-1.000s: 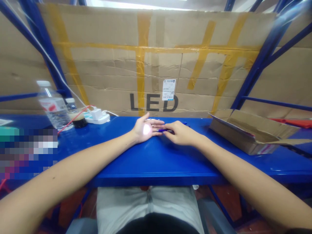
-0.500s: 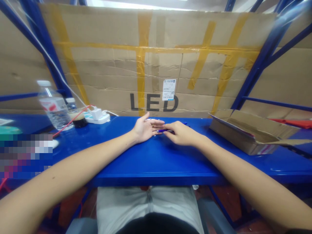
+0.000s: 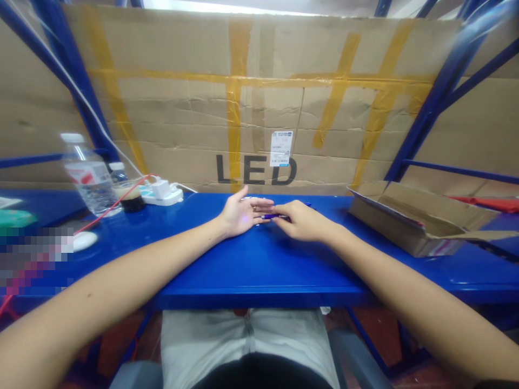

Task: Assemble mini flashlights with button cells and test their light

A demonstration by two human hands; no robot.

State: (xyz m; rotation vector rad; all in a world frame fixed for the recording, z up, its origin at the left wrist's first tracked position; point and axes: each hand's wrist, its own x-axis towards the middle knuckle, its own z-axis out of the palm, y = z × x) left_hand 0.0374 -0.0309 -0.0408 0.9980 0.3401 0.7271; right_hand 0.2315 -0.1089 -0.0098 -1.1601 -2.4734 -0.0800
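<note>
My left hand (image 3: pixel 239 216) lies palm up over the blue table, its fingers stretched out toward the right and its thumb raised. A small violet glow shows on its palm. My right hand (image 3: pixel 302 220) pinches a slim purple light pen (image 3: pixel 268 216), whose tip points left at that palm. The fingertips of both hands are close together; whether they touch, I cannot tell. Just beyond my right hand, a thin blue pen-like thing (image 3: pixel 308 205) is partly hidden. Behind the left fingers, something shiny and whitish shows only in part.
An open cardboard box (image 3: pixel 405 224) stands on the blue table (image 3: pixel 259 270) at the right. At the left are a water bottle (image 3: pixel 91 183), a dark-liquid bottle (image 3: pixel 130 200), a power strip (image 3: pixel 166 195) with cables and a white mouse-like object (image 3: pixel 84 241). Large cardboard (image 3: pixel 182 119) walls the back.
A violet spot of light has appeared on my left palm. Both hands and the light pen stay nearly where they were.
</note>
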